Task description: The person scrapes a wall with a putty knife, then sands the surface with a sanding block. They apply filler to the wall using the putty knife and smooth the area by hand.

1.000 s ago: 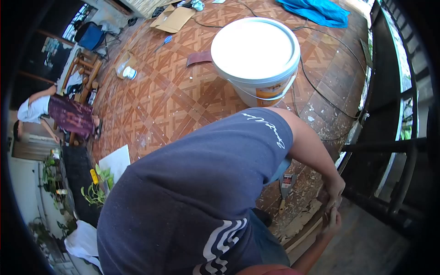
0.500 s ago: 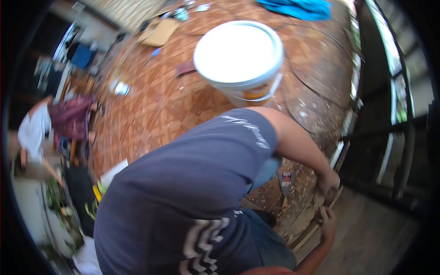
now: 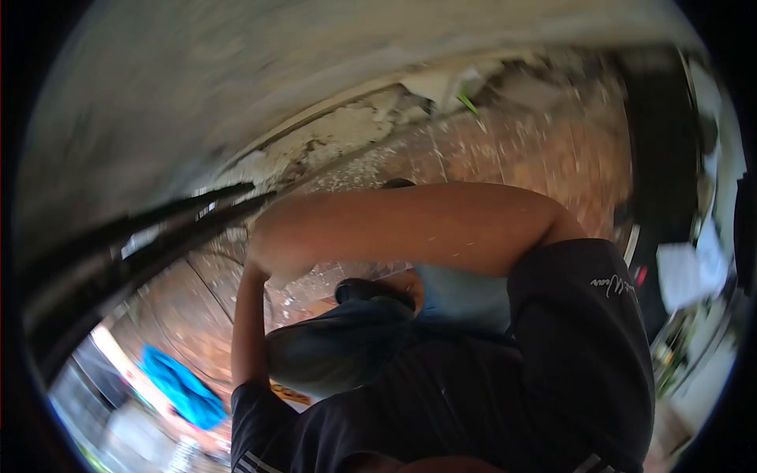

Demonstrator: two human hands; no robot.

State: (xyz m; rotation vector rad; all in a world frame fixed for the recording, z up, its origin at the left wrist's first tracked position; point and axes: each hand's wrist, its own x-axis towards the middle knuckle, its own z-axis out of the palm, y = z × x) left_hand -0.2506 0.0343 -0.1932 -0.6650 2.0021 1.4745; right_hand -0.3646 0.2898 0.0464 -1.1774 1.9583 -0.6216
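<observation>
My right hand (image 3: 285, 251) is blurred, at the end of a bare forearm that reaches across to the left. Its fingers are smeared and partly turned away, so I cannot see whether it holds anything. The left forearm (image 3: 249, 331) rises to meet it, and my left hand is hidden behind the right wrist and hand. Both hands are close to the dark bars (image 3: 213, 211) at the left, beside the wall base (image 3: 339, 130) with its broken, pale edge. Several light chips are scattered on the floor around there.
Brown patterned flooring (image 3: 544, 150) stretches beyond my arm. A bright blue cloth (image 3: 181, 390) lies at the lower left. Part of an orange and white label (image 3: 290, 394) shows beside my leg. White sheets (image 3: 686, 272) and a dark mat-like strip (image 3: 666, 150) are at the right.
The view has swung round sharply. The white lidded bucket and the scraper have dropped out of clear sight. Both hands, earlier along a wooden strip by the wall, now overlap near the bars.
</observation>
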